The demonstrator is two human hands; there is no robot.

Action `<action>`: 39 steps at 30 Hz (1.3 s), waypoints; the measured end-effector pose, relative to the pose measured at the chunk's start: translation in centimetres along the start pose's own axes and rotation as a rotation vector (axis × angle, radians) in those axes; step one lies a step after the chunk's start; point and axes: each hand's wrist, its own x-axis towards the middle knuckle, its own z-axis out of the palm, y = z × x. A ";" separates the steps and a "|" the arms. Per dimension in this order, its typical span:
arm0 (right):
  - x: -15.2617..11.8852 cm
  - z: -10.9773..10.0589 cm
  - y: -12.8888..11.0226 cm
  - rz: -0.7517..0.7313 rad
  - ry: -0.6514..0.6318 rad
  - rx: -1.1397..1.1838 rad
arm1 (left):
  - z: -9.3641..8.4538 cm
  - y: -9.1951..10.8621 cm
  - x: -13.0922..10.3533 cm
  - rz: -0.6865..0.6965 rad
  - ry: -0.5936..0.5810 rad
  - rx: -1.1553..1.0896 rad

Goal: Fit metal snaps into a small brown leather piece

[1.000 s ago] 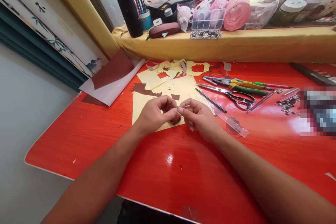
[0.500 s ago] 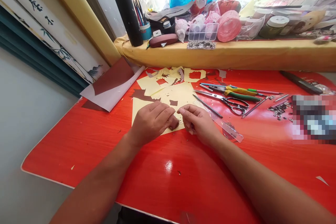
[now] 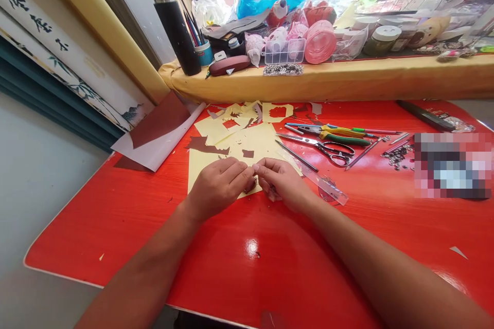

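My left hand [image 3: 222, 182] is closed round a small piece of brown leather-like material [image 3: 250, 185], whose lower end shows below the fingers. My right hand [image 3: 280, 177] is curled, with thumb and forefinger pinched together right beside the left fingertips. Whatever the right fingers hold, if anything, is too small to make out. Both hands are over the near edge of a yellow sheet [image 3: 196, 167]. Brown scraps [image 3: 208, 145] and cut yellow paper pieces [image 3: 208, 126] lie on that sheet beyond the hands.
To the right on the red table [image 3: 135, 226] lie scissors [image 3: 332, 151], pliers [image 3: 343, 135], a dark pen [image 3: 297, 156], a clear ruler [image 3: 328, 185] and several small metal rings [image 3: 399, 157]. A brown sheet with white backing [image 3: 158, 128] rests at left. A cluttered ledge [image 3: 231, 85] runs behind.
My right hand has come closer to the left, so their fingertips now meet at the brown piece. Less of that piece shows. The whole view has shifted slightly.
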 end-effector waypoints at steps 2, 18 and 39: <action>0.1 -0.1 0.1 0.002 0.014 -0.010 | 0.0 0.0 0.0 0.002 -0.006 -0.006; 0.1 -0.2 0.3 -0.015 0.016 -0.075 | 0.3 -0.3 -0.3 -0.899 -0.181 -0.938; -0.1 0.4 0.1 -0.057 0.017 -0.217 | -0.2 -0.9 -0.2 -1.165 -0.336 -1.376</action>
